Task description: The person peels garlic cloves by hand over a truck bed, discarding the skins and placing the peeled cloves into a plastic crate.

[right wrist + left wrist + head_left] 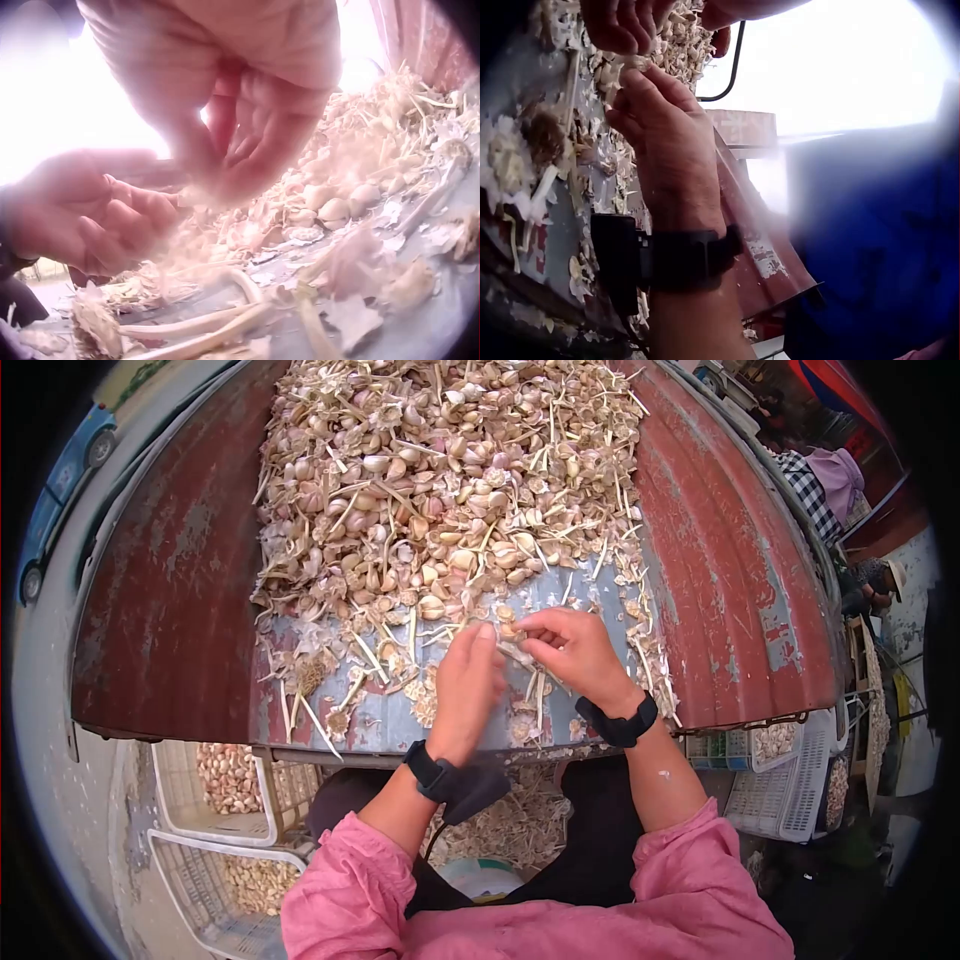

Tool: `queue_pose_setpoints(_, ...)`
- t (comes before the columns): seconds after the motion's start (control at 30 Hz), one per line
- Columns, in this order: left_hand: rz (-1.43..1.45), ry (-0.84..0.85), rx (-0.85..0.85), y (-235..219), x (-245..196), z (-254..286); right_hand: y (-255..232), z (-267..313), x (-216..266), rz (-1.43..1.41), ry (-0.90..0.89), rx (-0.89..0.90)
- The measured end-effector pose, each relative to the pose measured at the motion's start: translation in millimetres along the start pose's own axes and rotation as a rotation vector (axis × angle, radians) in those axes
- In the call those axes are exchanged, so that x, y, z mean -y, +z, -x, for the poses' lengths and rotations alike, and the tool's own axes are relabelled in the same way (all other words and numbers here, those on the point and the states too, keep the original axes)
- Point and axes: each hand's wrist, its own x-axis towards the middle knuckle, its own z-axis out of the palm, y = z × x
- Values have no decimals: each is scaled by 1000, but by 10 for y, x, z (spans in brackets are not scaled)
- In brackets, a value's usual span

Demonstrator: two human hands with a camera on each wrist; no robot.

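Above the near edge of a garlic heap (450, 490), both hands meet. My left hand (468, 685) pinches a small pale garlic piece (636, 63) between thumb and forefinger, its other fingers curled. From the right, my right hand (580, 655) closes thumb and fingertips on the same piece, as the right wrist view shows, though blur hides its exact shape. Peeled skins and dry stalks (195, 322) lie on the grey metal under the hands.
Red metal side walls (180, 560) slope up on both sides of the heap. Below the near edge stand crates of garlic at the left (270, 830) and at the right (770, 805). A tub (482, 877) is between the knees. A blue vehicle (65, 475) stands far left.
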Motion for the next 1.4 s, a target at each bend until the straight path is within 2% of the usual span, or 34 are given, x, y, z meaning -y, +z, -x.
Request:
queue_pose_setpoints(0.03, 28, -83, 102, -34, -55, 15, -11, 88, 80, -5, 10, 8)
queue_pose_setpoints(0.07, 26, -98, 94, -40, -53, 25, -13, 171, 148, -77, -89, 24)
queue_pose_setpoints(0.1, 71, -124, 224, -51, -47, 32, -11, 218, 187, -152, -192, 37)
queue_pose_setpoints(0.13, 119, -147, 356, -51, -34, 35, -30, 232, 201, -161, -187, 41)
queue_pose_setpoints(0.17, 151, -135, 391, -45, -4, 52, -54, 258, 200, -143, -216, 30)
queue_pose_setpoints(0.2, 146, -149, 390, -11, 17, 89, -67, 296, 179, -123, -241, 16)
queue_pose_setpoints(0.27, 135, 1, 328, 75, 34, 151, -51, 365, 148, -191, -212, -2)
queue_pose_setpoints(0.3, 113, 43, 249, 88, 91, 145, -30, 426, 172, -426, 1, -13)
queue_pose_setpoints(0.33, 107, 35, 250, 118, 143, 138, -7, 464, 180, -659, 217, -25)
queue_pose_setpoints(0.37, 61, 134, 166, 159, 192, 133, 21, 475, 166, -505, 152, -79)
queue_pose_setpoints(0.4, 15, 234, 83, 201, 229, 130, 54, 475, 157, -510, 158, -82)
queue_pose_setpoints(0.43, -2, 291, 56, 231, 261, 146, 92, 476, 154, -248, 50, -112)
queue_pose_setpoints(0.47, -8, 281, 63, 263, 271, 171, 140, 479, 158, 14, -52, -140)
queue_pose_setpoints(0.5, -128, 364, 25, 297, 259, 201, 183, 463, 186, 43, -123, -227)
queue_pose_setpoints(0.53, -247, 450, -16, 317, 255, 219, 193, 477, 188, 41, -116, -231)
queue_pose_setpoints(0.6, -174, 400, 17, 320, 339, 205, 205, 496, 190, -5, -104, -277)
queue_pose_setpoints(0.67, -193, 598, -10, 356, 371, 219, 224, 499, 145, -6, -136, -307)
queue_pose_setpoints(0.7, -194, 595, -10, 362, 361, 227, 222, 481, 129, -33, -159, -302)
queue_pose_setpoints(0.77, 11, 393, 66, 361, 302, 248, 202, 474, 135, -59, -186, -295)
queue_pose_setpoints(0.8, 10, 396, 62, 339, 281, 249, 164, 485, 160, -123, -129, -241)
queue_pose_setpoints(0.87, 345, 33, 233, 279, 237, 242, 110, 493, 219, -187, -78, -183)
queue_pose_setpoints(0.9, 345, 33, 230, 263, 217, 236, 94, 515, 250, -287, -1, -130)
queue_pose_setpoints(0.93, 480, -74, 284, 252, 190, 216, 81, 529, 258, -388, 77, -80)
queue_pose_setpoints(0.97, 610, -184, 337, 242, 167, 213, 56, 530, 214, -393, 78, -84)
queue_pose_setpoints(1.03, 622, -224, 319, 261, 116, 270, -56, 496, 85, -881, 296, 48)
queue_pose_setpoints(1.07, 638, -257, 308, 269, 95, 272, -120, 458, 59, -877, 287, 52)
queue_pose_setpoints(1.13, 680, -272, 324, 248, 103, 298, -238, 447, 11, -169, 206, -183)
queue_pose_setpoints(1.17, 629, -259, 395, 235, 73, 314, -287, 448, -59, -165, 200, -178)
queue_pose_setpoints(1.23, 559, -251, 468, 219, -10, 413, -288, 429, -200, 146, -97, -311)
queue_pose_setpoints(1.27, 489, -226, 525, 242, -108, 515, -283, 414, -174, 144, -111, -304)
queue_pose_setpoints(1.33, 347, -143, 614, 323, -362, 825, -257, 431, 3, -46, 113, -331)
queue_pose_setpoints(1.37, 366, -162, 947, 226, -488, 883, -247, 430, 56, -15, 77, -315)
queue_pose_setpoints(1.4, 328, 59, 1107, 265, -483, 954, -236, 433, 74, 5, 76, -281)
